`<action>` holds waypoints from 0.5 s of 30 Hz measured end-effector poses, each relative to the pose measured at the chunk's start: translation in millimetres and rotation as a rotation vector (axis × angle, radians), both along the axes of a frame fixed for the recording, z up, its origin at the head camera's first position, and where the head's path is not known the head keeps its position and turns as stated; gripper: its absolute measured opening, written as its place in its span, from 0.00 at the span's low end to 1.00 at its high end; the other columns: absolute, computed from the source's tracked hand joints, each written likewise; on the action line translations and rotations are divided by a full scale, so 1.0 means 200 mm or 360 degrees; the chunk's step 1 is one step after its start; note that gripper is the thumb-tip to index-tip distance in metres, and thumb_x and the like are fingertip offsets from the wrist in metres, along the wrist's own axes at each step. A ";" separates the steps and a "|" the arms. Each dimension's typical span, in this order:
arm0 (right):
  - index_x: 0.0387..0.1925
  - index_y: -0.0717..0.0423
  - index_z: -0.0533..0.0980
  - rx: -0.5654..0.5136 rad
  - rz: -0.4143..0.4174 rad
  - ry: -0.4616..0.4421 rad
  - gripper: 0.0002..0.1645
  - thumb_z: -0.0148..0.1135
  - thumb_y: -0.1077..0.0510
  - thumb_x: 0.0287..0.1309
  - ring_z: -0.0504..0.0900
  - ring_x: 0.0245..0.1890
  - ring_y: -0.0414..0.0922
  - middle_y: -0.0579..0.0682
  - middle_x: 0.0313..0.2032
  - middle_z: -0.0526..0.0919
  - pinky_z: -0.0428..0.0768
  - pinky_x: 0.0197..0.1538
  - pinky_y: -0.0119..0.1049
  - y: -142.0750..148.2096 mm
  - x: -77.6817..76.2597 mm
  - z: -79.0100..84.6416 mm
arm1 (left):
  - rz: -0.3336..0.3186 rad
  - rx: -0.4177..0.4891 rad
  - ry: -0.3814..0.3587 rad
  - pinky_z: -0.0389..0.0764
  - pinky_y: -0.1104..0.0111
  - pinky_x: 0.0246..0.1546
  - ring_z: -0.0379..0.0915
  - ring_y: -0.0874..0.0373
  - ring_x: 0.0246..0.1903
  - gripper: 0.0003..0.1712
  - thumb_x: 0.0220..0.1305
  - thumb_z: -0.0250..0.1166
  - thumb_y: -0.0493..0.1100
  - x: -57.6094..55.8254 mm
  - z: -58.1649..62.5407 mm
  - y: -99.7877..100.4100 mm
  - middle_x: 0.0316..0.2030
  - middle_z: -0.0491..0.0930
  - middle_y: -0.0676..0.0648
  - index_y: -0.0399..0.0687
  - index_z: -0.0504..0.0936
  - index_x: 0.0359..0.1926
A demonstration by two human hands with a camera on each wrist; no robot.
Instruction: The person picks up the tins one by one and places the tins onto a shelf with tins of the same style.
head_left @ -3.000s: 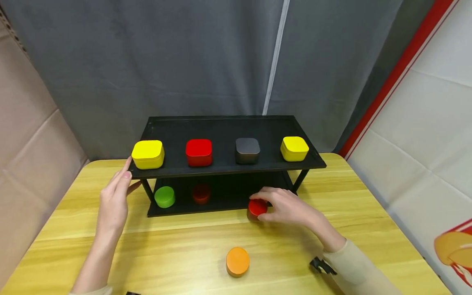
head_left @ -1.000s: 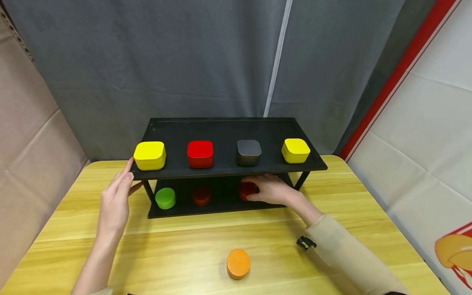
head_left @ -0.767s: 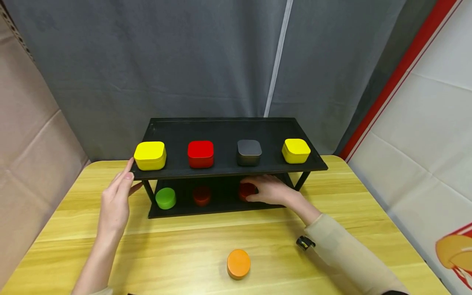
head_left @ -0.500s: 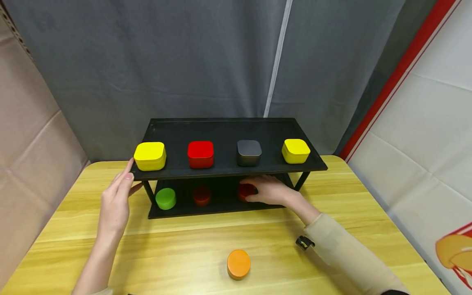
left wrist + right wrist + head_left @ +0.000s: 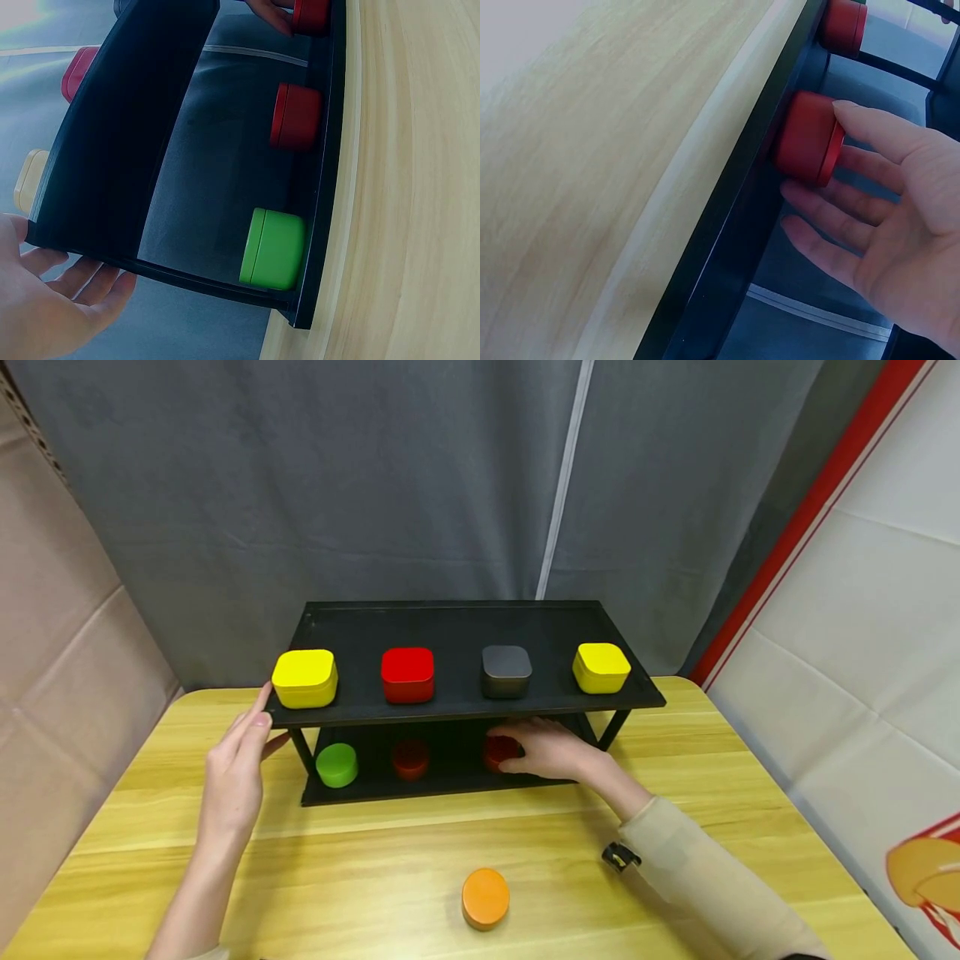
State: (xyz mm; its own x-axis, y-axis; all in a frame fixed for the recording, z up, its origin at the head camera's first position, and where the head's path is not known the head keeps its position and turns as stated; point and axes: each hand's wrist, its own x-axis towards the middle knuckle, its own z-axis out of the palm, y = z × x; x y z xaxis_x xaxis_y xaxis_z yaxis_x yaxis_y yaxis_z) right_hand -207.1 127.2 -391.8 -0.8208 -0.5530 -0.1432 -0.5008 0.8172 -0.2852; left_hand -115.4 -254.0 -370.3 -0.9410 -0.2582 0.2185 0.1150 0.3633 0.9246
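A black two-tier shelf stands on the wooden table. My left hand holds its upper tier at the left end, thumb at the front corner; in the left wrist view the fingers curl against the side edge. On the lower tier, toward the right, sits a round red tin. My right hand pinches this tin, with the thumb at its lid and fingers behind it. Further left on that tier are another round red tin and a round green tin.
Along the upper tier stand a yellow square tin, a red square tin, a dark grey one and a second yellow one. An orange round tin lies on the table in front. A grey curtain hangs behind.
My right hand has carried the red round tin from in front of the shelf back onto the lower tier; over the last second it barely moves. The left hand stays at the shelf's end.
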 end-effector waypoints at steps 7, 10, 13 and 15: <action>0.71 0.44 0.72 0.0015 -0.0006 -0.0010 0.35 0.68 0.43 0.66 0.78 0.60 0.52 0.53 0.66 0.78 0.80 0.66 0.52 0.00 0.00 0.00 | -0.0005 0.0004 0.0032 0.78 0.90 0.52 0.67 0.70 0.68 0.26 0.84 0.42 0.54 0.00 0.00 0.00 0.78 0.62 0.55 0.62 0.61 0.77; 0.73 0.43 0.70 0.0019 -0.0001 -0.0010 0.38 0.68 0.43 0.65 0.77 0.63 0.53 0.53 0.69 0.76 0.78 0.69 0.53 0.00 0.00 -0.01 | -0.0004 0.0006 0.0028 0.78 0.90 0.52 0.67 0.68 0.69 0.27 0.84 0.42 0.54 0.00 0.00 0.00 0.79 0.62 0.56 0.62 0.61 0.77; 0.75 0.42 0.67 0.0014 0.0001 -0.0012 0.40 0.69 0.42 0.65 0.75 0.65 0.54 0.53 0.72 0.73 0.76 0.72 0.54 0.01 0.00 -0.01 | 0.0004 -0.0002 0.0019 0.78 0.90 0.52 0.67 0.67 0.70 0.27 0.84 0.42 0.55 0.00 0.00 0.00 0.79 0.62 0.56 0.62 0.61 0.77; 0.76 0.41 0.66 0.0007 0.0002 -0.0013 0.42 0.69 0.42 0.65 0.75 0.67 0.54 0.53 0.73 0.72 0.75 0.73 0.54 0.01 0.00 -0.01 | 0.0008 -0.0010 0.0015 0.78 0.90 0.52 0.67 0.66 0.70 0.27 0.84 0.42 0.55 0.00 0.00 0.00 0.79 0.62 0.56 0.63 0.61 0.77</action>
